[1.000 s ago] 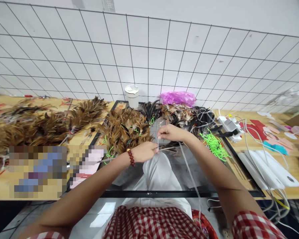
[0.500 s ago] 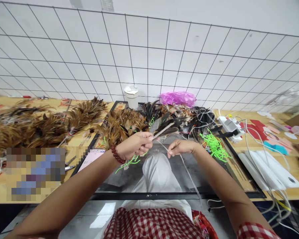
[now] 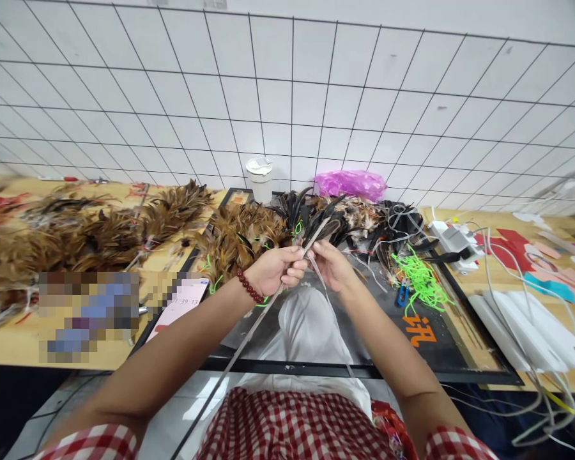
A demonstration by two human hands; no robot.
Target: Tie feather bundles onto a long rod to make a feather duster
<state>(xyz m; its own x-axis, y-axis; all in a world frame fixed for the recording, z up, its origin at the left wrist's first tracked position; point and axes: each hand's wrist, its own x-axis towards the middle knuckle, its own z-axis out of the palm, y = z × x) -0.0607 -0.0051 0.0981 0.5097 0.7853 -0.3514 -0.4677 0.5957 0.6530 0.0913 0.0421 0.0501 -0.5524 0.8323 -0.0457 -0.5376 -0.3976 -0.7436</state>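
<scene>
My left hand (image 3: 282,267), with a dark red bead bracelet (image 3: 250,287) on its wrist, is closed around a long thin stick (image 3: 239,348). The stick slants from the lower left up past my fingers, and its upper end looks pale. Dark feathers (image 3: 335,217) lie around that end; I cannot tell which of them are fixed to it. My right hand (image 3: 334,265) is right beside the left, its fingertips pinched at the stick. From them a narrow whitish strip (image 3: 326,291) hangs down across the white cloth on my lap. The fingers partly hide where strip and stick meet.
Brown feather bundles (image 3: 246,230) lie behind my left hand, more (image 3: 91,236) at far left. A lidded cup (image 3: 259,180) and purple plastic bag (image 3: 351,185) stand by the wall grid. Green strings (image 3: 419,281), a phone (image 3: 179,303) and white power adapters (image 3: 455,243) flank the dark board (image 3: 441,348).
My right hand has moved in from the right, drawing the strip up against the left hand. More of the stick now shows below my left fist. The view has shifted slightly.
</scene>
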